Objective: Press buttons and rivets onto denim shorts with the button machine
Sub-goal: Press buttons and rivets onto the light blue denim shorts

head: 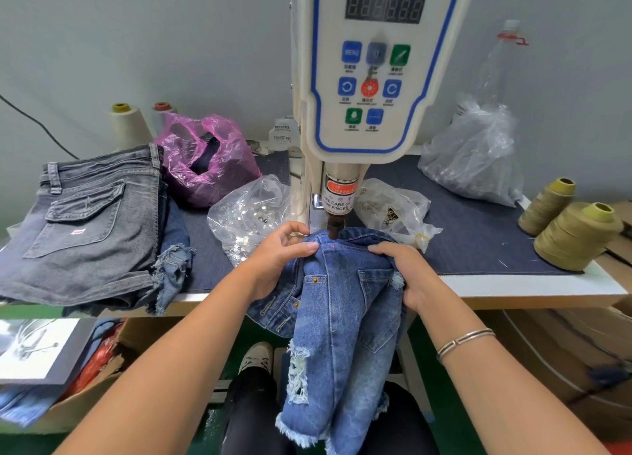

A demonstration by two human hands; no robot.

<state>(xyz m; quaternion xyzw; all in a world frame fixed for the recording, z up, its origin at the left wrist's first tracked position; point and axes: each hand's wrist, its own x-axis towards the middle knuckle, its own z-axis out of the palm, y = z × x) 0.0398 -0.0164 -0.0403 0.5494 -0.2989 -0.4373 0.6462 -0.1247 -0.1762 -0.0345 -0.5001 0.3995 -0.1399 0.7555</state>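
You have the blue denim shorts [342,304] draped over the front edge of the table [533,288], waistband bunched up under the dark punch [334,227] of the button machine [367,78], so the spot to be pressed sits on the die while the legs hang toward your lap. Your left hand [278,256] pinches the waistband just left of the punch and your right hand [402,270] grips the fabric on the other side, both hands grasping denim, apparently to keep it taut and your fingers clear. Within reach lie 2 clear bags of metal hardware [246,215], with a stack of grey shorts [85,222] to the left.
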